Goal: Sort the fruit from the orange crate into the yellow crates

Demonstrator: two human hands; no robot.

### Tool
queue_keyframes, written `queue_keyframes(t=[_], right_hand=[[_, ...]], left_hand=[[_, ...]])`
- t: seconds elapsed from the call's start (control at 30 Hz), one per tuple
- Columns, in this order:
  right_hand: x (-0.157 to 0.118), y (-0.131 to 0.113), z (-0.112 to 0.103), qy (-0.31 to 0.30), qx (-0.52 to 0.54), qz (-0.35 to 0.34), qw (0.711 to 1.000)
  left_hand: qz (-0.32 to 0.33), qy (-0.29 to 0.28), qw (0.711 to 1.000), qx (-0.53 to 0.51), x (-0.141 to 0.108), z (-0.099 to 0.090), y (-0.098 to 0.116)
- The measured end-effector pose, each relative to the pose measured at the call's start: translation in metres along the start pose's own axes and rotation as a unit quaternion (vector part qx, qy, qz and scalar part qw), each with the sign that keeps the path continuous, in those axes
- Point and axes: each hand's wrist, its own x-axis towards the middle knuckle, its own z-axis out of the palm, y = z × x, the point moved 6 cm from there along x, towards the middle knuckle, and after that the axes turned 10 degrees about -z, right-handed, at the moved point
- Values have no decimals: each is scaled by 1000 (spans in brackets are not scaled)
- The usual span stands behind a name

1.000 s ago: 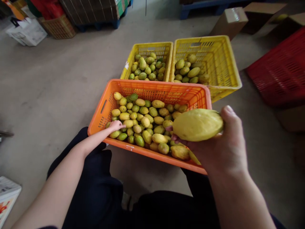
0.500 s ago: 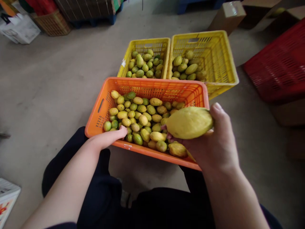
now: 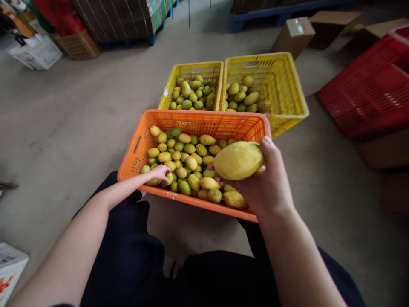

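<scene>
An orange crate (image 3: 198, 203) full of yellow and green fruits stands before my knees. Over its right side my right hand (image 3: 266, 183) holds a large yellow fruit (image 3: 239, 160), thumb on its end and fingers beneath. At the crate's left front, my left hand (image 3: 159, 172) reaches over the rim, its fingers curled round a small yellow-green fruit (image 3: 169, 178) among the others. Whether that fruit is lifted off the pile cannot be made out.
Behind the orange crate stand two yellow crates (image 3: 222, 87) with green fruits. A red crate (image 3: 367, 89) is at the right. Cardboard boxes (image 3: 294, 36) and blue pallets (image 3: 255, 19) lie further back, with a white bag (image 3: 38, 53) at the far left.
My right hand has moved left with the large fruit, closer over the crate. The fingers of my left hand have come up into sight around a small fruit. The view has shifted slightly.
</scene>
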Motion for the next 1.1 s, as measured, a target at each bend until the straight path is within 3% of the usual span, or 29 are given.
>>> queue_keyframes(t=[0.07,0.17,0.27,0.33,0.5,0.63,0.73,0.83,1.0,1.1], right_hand=[[0,6,2,2,7,20,1000],[0,13,6,6,47,47,998],[-3,18,15,-7,94,77,993],[-6,21,19,1,105,89,991],[-6,36,23,24,66,109,991],[-3,54,19,26,41,143,988],[-3,66,22,3,47,170,984],[-5,72,31,-29,56,165,984],[-7,82,41,-48,26,120,991],[-7,85,42,-72,-28,56,995]], left_hand=[[-8,-26,999,35,10,0,12],[15,-62,997,37,-8,-6,38],[61,-88,989,-101,-46,-7,66],[79,-89,967,-227,-70,-3,78],[111,-104,898,-412,-100,19,92],[52,-131,875,-462,-99,30,85],[-16,-132,879,-458,-95,36,75],[-20,-130,903,-410,-92,42,72],[107,-127,931,-326,-94,50,83],[187,-108,938,-272,-101,53,92]])
